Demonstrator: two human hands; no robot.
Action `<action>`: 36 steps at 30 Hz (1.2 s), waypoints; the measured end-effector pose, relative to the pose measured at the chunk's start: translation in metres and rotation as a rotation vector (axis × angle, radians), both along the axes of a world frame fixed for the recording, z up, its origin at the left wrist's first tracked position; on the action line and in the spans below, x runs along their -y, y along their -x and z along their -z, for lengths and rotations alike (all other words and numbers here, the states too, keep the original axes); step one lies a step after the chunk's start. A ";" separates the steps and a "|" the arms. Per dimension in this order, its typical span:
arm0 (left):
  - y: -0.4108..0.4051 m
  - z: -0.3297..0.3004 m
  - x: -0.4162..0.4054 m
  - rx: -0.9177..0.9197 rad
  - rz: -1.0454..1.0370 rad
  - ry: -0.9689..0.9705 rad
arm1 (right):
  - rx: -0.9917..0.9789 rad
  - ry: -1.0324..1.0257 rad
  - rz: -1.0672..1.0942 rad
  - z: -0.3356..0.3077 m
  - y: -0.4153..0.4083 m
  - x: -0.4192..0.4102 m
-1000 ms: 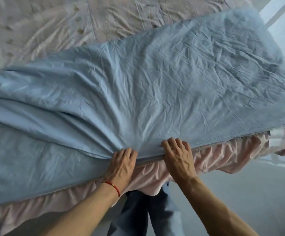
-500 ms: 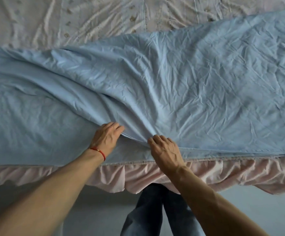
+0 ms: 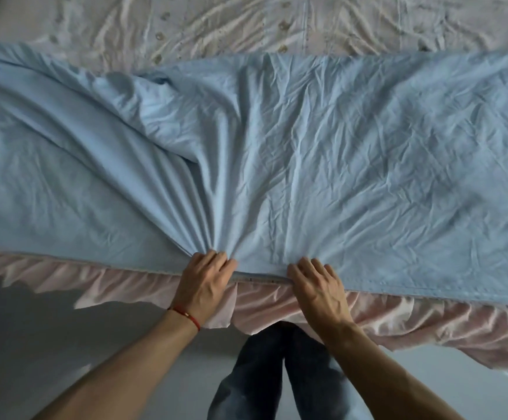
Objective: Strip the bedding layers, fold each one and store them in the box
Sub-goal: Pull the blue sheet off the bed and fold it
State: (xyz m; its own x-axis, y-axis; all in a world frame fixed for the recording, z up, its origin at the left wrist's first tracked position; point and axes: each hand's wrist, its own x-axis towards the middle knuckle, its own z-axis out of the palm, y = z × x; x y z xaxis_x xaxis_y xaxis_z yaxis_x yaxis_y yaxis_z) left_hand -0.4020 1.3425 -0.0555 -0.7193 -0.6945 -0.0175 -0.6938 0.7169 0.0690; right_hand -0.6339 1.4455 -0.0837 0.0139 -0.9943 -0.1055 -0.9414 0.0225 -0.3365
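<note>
Blue sheet (image 3: 322,165) lies folded across bed, cut off at both frame sides. Left hand (image 3: 204,280) and right hand (image 3: 316,283) grip its near edge w/ curled fingers; fingertips hidden in cloth. Pink ruffle (image 3: 398,322) hangs below. Box not in view.

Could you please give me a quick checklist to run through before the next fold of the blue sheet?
1. Left hand grips the crumpled light-blue cotton sheet at its near hem: ok.
2. Right hand holds the same hem: ok.
3. Sheet lying flat: not ok, deep creases fan out from the left hand.
4. Far edge straight: not ok, bunched at left.
5. Pink ruffled bed skirt free of the hands: cannot tell.
6. Storage box nearby: cannot tell, not in view.
</note>
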 end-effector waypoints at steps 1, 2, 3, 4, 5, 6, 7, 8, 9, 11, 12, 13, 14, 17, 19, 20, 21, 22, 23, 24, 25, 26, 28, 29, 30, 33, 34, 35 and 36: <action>-0.003 0.002 -0.003 -0.008 0.001 0.002 | -0.011 -0.005 -0.007 0.002 0.000 -0.001; -0.005 0.004 -0.006 -0.017 0.000 -0.006 | -0.020 -0.012 -0.013 0.003 -0.002 -0.001; -0.007 0.007 -0.008 -0.017 -0.003 -0.037 | -0.023 -0.026 -0.011 0.004 -0.005 -0.001; -0.008 0.012 -0.010 -0.012 -0.011 -0.080 | -0.020 -0.051 0.004 0.002 -0.009 0.001; -0.008 0.015 -0.010 -0.005 -0.026 -0.134 | -0.011 -0.071 0.028 -0.001 -0.012 0.006; -0.009 0.020 -0.008 -0.001 -0.044 -0.197 | 0.009 -0.086 0.059 -0.006 -0.016 0.013; -0.008 0.020 -0.006 0.004 -0.065 -0.252 | 0.037 -0.084 0.079 -0.010 -0.021 0.024; -0.008 0.020 -0.003 0.028 -0.080 -0.307 | 0.069 -0.059 0.078 -0.013 -0.026 0.037; -0.006 0.016 -0.001 0.064 -0.083 -0.345 | 0.106 -0.022 0.055 -0.015 -0.032 0.049; -0.009 0.010 0.009 0.137 -0.069 -0.331 | 0.153 0.011 -0.012 -0.019 -0.047 0.080; -0.011 0.007 0.016 0.135 -0.088 -0.297 | 0.163 -0.018 -0.034 -0.020 -0.054 0.093; -0.016 0.006 0.027 0.104 -0.165 -0.264 | 0.170 -0.079 -0.052 -0.019 -0.062 0.104; -0.022 0.008 0.037 0.058 -0.285 -0.236 | 0.167 -0.155 -0.062 -0.017 -0.067 0.111; -0.035 0.015 0.061 0.106 -0.561 -0.264 | 0.095 -0.342 -0.072 -0.004 -0.076 0.122; -0.035 0.022 0.066 0.183 -0.582 -0.358 | 0.064 -0.395 -0.070 0.001 -0.076 0.127; -0.035 0.024 0.068 0.223 -0.568 -0.404 | 0.063 -0.412 -0.069 0.002 -0.077 0.129; -0.034 0.025 0.071 0.260 -0.550 -0.448 | 0.061 -0.428 -0.071 0.003 -0.078 0.132; -0.033 0.025 0.077 0.293 -0.536 -0.496 | 0.055 -0.438 -0.069 0.004 -0.079 0.135; -0.031 0.022 0.083 0.328 -0.521 -0.553 | 0.050 -0.445 -0.064 0.005 -0.080 0.137; -0.031 0.019 0.089 0.373 -0.501 -0.611 | 0.052 -0.453 -0.058 0.006 -0.081 0.138; -0.029 0.017 0.096 0.413 -0.482 -0.661 | 0.054 -0.459 -0.051 0.007 -0.081 0.139; -0.029 0.018 0.105 0.443 -0.465 -0.699 | 0.060 -0.464 -0.051 0.010 -0.082 0.143; -0.027 0.019 0.112 0.481 -0.453 -0.744 | 0.078 -0.474 -0.044 0.015 -0.082 0.143; -0.026 0.021 0.114 0.498 -0.451 -0.754 | 0.082 -0.479 -0.034 0.016 -0.084 0.144; -0.025 0.023 0.114 0.504 -0.452 -0.760 | 0.075 -0.490 -0.028 0.017 -0.085 0.145; -0.027 0.028 0.120 0.489 -0.443 -0.797 | 0.039 -0.500 0.004 0.017 -0.092 0.151; -0.026 0.029 0.119 0.484 -0.434 -0.809 | 0.029 -0.490 0.018 0.018 -0.093 0.151; -0.027 0.028 0.122 0.486 -0.420 -0.822 | 0.014 -0.482 0.037 0.017 -0.097 0.152; -0.027 0.028 0.124 0.487 -0.407 -0.839 | -0.008 -0.486 0.052 0.018 -0.100 0.152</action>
